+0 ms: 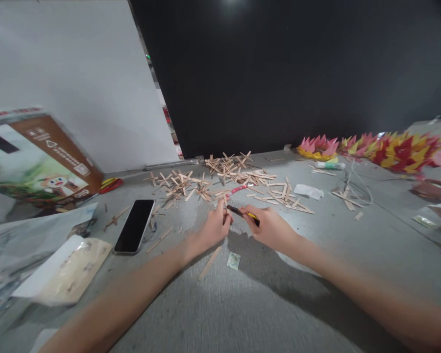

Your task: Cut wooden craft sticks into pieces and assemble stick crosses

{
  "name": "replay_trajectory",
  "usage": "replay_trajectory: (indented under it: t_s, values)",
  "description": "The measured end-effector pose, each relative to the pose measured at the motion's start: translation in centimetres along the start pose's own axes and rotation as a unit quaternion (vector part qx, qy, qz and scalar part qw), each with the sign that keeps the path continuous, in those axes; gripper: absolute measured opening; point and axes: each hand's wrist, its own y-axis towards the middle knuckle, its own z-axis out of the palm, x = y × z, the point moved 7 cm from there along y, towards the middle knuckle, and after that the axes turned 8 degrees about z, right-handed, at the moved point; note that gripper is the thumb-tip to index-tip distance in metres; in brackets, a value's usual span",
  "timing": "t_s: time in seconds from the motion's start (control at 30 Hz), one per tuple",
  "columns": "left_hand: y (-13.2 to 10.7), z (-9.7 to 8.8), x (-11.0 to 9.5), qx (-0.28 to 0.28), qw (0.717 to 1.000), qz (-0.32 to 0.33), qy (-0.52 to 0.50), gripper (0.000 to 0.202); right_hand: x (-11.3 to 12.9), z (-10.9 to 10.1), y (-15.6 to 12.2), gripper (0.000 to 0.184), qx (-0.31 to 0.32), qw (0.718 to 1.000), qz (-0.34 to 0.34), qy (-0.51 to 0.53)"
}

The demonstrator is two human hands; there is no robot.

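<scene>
My two hands meet over the middle of the grey table. My right hand is closed round a thin black and yellow tool, which points left. My left hand is closed in a pinch at the tool's tip; what it holds there is too small to name. Just beyond the hands lies a heap of small wooden stick crosses. A single flat wooden stick and a small paper scrap lie on the table below my hands.
A black phone lies face up at left, beside a flat packet and a printed cardboard box. Red-handled scissors lie behind it. Folded red, yellow and pink paper shapes line the far right, near a glue tube and a white cord.
</scene>
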Motion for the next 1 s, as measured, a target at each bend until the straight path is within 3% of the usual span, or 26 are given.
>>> replay_trajectory:
  t_s: [0.13,0.27,0.43,1.0]
  values:
    - [0.0,0.0,-0.2,-0.002,1.0,0.0,-0.001,0.029,0.3,-0.3,0.1,0.023,0.012,1.0,0.009,0.001]
    - [0.1,-0.3,-0.4,-0.014,1.0,-0.009,-0.018,0.022,-0.3,1.0,-0.3,0.026,-0.012,1.0,0.003,0.022]
    - [0.1,-0.3,-0.1,-0.018,0.999,-0.017,-0.023,0.033,-0.9,2.0,-0.6,0.03,-0.027,0.999,0.002,0.033]
    - [-0.2,0.1,0.2,0.0,1.0,-0.01,0.023,0.042,-0.2,-0.2,0.3,0.027,0.031,0.999,0.016,0.023]
